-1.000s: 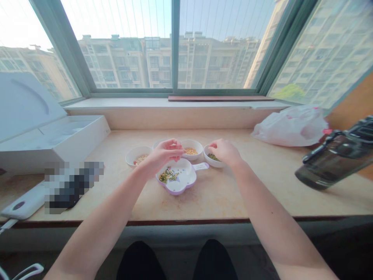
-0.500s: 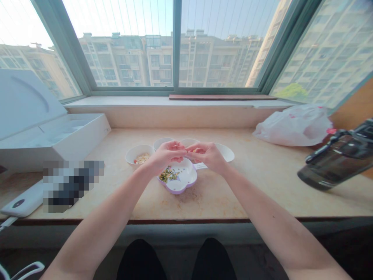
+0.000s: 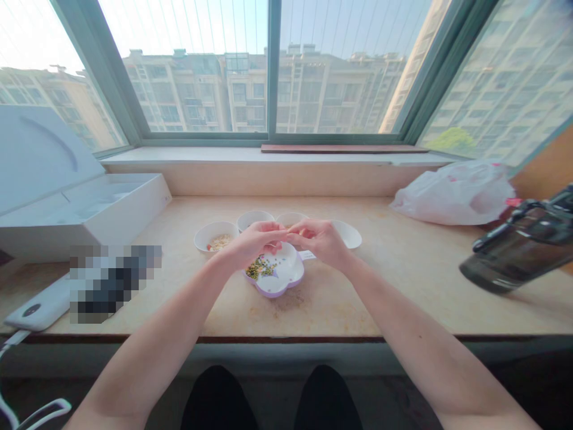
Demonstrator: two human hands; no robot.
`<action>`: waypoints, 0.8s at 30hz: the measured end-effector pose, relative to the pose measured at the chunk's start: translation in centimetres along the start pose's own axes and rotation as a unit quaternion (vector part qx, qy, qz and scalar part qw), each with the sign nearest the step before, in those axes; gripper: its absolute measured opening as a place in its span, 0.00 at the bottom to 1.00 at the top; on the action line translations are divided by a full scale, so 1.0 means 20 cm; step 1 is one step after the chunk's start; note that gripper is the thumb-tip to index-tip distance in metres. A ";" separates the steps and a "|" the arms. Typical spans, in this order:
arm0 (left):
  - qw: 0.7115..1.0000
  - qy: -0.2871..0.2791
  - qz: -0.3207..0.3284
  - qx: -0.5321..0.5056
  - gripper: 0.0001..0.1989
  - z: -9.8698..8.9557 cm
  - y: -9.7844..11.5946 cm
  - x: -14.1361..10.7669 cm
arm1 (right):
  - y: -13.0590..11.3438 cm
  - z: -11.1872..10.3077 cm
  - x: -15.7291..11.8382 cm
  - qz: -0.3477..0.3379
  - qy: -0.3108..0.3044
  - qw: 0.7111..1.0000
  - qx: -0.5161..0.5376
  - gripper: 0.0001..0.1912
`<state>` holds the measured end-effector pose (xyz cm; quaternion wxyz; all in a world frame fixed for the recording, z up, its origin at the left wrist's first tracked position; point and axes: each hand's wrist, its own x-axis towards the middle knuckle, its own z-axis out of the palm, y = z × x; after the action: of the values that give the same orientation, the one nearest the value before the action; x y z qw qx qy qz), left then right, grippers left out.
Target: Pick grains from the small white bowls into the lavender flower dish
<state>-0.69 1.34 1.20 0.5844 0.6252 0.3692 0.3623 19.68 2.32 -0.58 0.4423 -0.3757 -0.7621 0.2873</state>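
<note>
Left hand [image 3: 255,245] and right hand [image 3: 320,242] pinch, fingertips [image 3: 281,229] meeting above a white, lilac-rimmed lobed dish [image 3: 283,280] on the beige stone surface [image 3: 403,286].
Its long axis runs sideways, tab [image 3: 307,255] pointing right; anything pinched is hidden. The right hand has left the white bowl [image 3: 349,235].

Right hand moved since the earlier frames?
Yes, leftward: the right hand now sits over the right edge of the lilac divided plate, its fingers meeting the left hand.

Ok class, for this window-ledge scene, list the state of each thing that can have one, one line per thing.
Left hand: fingers curled, touching the right hand's fingertips above the dish.
Right hand: fingers curled; any pinched item is hidden.
Divided dish: lilac-rimmed, green and yellow grains in one section.
White bowl: holding pale grains.
White box: open, lid raised.
Plastic bag: crumpled.
</note>
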 end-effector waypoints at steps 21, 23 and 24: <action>0.889 0.008 0.129 0.439 0.09 -0.06 -0.20 0.05 | -0.09 -0.05 0.00 0.139 -0.088 0.933 0.319 0.10; 0.896 0.017 0.128 0.425 0.09 -0.05 -0.22 0.05 | -0.10 -0.05 0.00 0.138 -0.090 0.933 0.319 0.10; 0.893 0.015 0.123 0.433 0.10 -0.05 -0.22 0.05 | -0.10 -0.06 0.00 0.136 -0.090 0.934 0.318 0.10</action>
<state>-1.29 2.91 -3.05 0.2009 0.8512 0.4183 0.2452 20.07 1.27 1.38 0.4249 -0.2879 -0.6090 0.6047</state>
